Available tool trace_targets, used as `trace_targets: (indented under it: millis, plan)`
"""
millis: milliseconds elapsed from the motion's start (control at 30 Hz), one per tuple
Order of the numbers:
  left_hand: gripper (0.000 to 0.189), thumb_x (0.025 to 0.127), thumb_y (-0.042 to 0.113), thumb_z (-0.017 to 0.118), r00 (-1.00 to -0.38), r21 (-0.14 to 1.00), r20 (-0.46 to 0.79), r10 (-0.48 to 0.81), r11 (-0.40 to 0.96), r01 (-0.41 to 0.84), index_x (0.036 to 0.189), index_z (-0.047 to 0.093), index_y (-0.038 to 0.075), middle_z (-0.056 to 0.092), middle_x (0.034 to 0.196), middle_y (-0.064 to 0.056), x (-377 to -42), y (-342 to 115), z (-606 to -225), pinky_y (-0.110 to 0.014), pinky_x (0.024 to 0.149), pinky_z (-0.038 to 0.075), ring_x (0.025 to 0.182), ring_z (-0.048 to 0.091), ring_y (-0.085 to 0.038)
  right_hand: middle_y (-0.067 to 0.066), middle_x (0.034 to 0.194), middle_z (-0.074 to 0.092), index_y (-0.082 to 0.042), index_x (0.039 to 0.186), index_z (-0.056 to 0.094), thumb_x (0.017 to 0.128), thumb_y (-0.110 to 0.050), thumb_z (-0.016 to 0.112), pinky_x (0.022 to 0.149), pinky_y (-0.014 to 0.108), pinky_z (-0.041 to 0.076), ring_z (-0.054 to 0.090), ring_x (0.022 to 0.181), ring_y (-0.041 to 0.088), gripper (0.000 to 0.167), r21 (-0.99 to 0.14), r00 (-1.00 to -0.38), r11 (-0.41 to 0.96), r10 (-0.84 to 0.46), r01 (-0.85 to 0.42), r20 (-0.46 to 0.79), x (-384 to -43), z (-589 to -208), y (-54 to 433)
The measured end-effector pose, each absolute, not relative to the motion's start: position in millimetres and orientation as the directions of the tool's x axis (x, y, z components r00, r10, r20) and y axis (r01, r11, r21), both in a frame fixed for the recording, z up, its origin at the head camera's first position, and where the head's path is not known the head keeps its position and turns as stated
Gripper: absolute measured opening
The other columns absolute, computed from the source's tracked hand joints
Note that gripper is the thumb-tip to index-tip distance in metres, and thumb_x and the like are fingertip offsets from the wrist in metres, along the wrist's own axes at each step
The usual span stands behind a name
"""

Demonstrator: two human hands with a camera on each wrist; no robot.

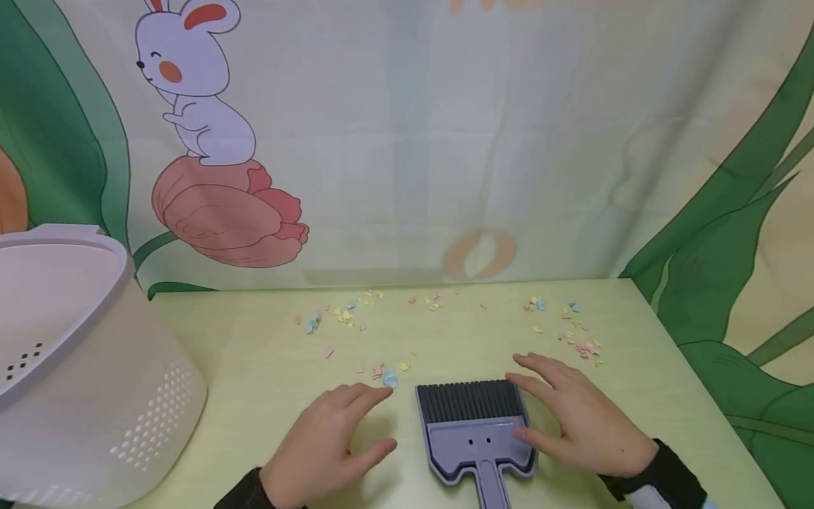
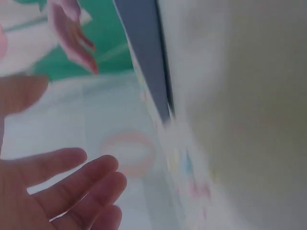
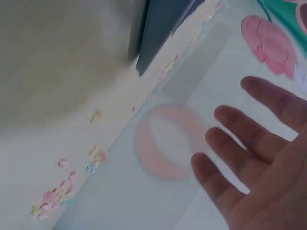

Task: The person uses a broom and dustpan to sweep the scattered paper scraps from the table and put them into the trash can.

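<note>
A small brush (image 1: pixel 473 431) with dark bristles lies nested in a purple dustpan (image 1: pixel 439 475) on the table, its handle toward me. In the head view my left hand (image 1: pixel 331 442) hovers left of the set, thumb and fingers spread, holding nothing. On the other side is my right hand (image 1: pixel 579 420), whose thumb and fingertips overlap the set's right edge in this view. Both wrist views show relaxed, parted fingers with nothing between them. Small pink, yellow and blue paper scraps (image 1: pixel 344 316) are scattered beyond the dustpan, one blue piece close to my left fingertips.
At the left stands a large pale basket (image 1: pixel 95 424) with perforated sides. More scraps (image 1: pixel 586 348) lie in the right part of the pale table (image 1: pixel 661 396). Along the table's back edge hangs a printed curtain (image 1: pixel 381 177) with a rabbit and plants.
</note>
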State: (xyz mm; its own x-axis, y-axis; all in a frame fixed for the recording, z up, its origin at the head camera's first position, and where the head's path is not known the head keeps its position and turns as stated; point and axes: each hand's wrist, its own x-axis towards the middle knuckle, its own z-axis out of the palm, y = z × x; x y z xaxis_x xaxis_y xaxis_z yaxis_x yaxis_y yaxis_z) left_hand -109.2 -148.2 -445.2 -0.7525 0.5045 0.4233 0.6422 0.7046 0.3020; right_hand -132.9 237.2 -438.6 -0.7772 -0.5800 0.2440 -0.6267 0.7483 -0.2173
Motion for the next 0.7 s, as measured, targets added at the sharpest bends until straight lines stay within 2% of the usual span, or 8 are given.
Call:
trace_targets:
  millis: [133,233,333,467,567,633,700]
  plan:
    - [0.042,0.096,0.042,0.072,-0.779,0.532,0.231,0.583,0.595,0.603,0.129,0.069,0.016,0.073,0.112,0.008,-93.4,-130.0,-444.9,-0.029,0.087,0.056,0.099,0.067,-0.003,-0.007,0.142,0.056,-0.028,0.135,0.065,0.091,-0.048,0.078,0.101,0.043,0.052,0.057,0.128,0.014,0.05,-0.214,-0.701,0.668,-0.666,-0.712,0.253,-114.8,-439.0,230.9]
    - [0.038,0.102,0.038,0.063,-0.761,0.746,0.029,0.648,0.492,0.448,0.13,0.068,0.012,0.074,0.109,0.009,-88.2,-117.8,-447.0,-0.023,0.08,0.056,0.095,0.067,0.001,-0.017,0.124,0.059,-0.032,0.123,0.07,0.091,-0.045,0.078,0.092,0.032,0.054,0.058,0.111,0.004,0.036,-0.255,-0.64,0.588,-0.719,-0.768,0.269,-103.1,-440.9,224.9]
    - [0.037,0.104,0.035,0.06,-0.723,0.873,-0.077,0.686,0.398,0.284,0.129,0.068,0.008,0.074,0.103,0.011,-87.2,-109.4,-459.9,-0.019,0.076,0.055,0.091,0.066,0.005,-0.02,0.105,0.058,-0.031,0.115,0.072,0.092,-0.04,0.079,0.082,0.018,0.049,0.054,0.093,-0.003,0.026,-0.308,-0.587,0.507,-0.756,-0.805,0.29,-95.5,-444.1,218.2]
    - [0.034,0.105,0.037,0.06,-0.677,0.954,-0.13,0.725,0.277,0.114,0.125,0.07,0.012,0.075,0.1,0.013,-89.7,-100.3,-505.1,-0.018,0.078,0.055,0.088,0.068,0.005,-0.018,0.088,0.058,-0.026,0.109,0.073,0.093,-0.035,0.077,0.077,0.004,0.039,0.048,0.081,-0.009,0.019,-0.329,-0.489,0.391,-0.815,-0.86,0.31,-90.9,-452.0,212.3]
    - [0.03,0.104,0.037,0.061,-0.669,0.969,-0.198,0.716,0.247,-0.022,0.122,0.073,0.016,0.077,0.1,0.011,-88.9,-91.6,-537.3,-0.019,0.081,0.053,0.09,0.069,0.003,-0.019,0.084,0.06,-0.026,0.103,0.072,0.091,-0.028,0.078,0.077,0.001,0.036,0.049,0.078,-0.012,0.014,-0.309,-0.406,0.306,-0.847,-0.9,0.343,-89.6,-459.0,209.7]
    - [0.029,0.103,0.032,0.064,-0.66,0.968,-0.241,0.712,0.229,-0.106,0.122,0.072,0.012,0.078,0.104,0.004,-86.4,-85.4,-545.8,-0.019,0.083,0.053,0.093,0.069,0.0,-0.021,0.082,0.061,-0.028,0.099,0.072,0.089,-0.023,0.079,0.075,0.001,0.037,0.049,0.077,-0.014,0.013,-0.33,-0.396,0.286,-0.851,-0.9,0.344,-87.2,-461.9,207.8]
    - [0.032,0.103,0.025,0.062,-0.66,0.961,-0.275,0.699,0.212,-0.177,0.124,0.07,0.002,0.077,0.108,-0.012,-80.2,-78.8,-533.7,-0.019,0.084,0.052,0.092,0.067,-0.001,-0.023,0.082,0.062,-0.03,0.097,0.071,0.09,-0.022,0.078,0.074,0.001,0.037,0.049,0.076,-0.017,0.013,-0.344,-0.384,0.265,-0.856,-0.901,0.345,-86.3,-464.2,205.7]
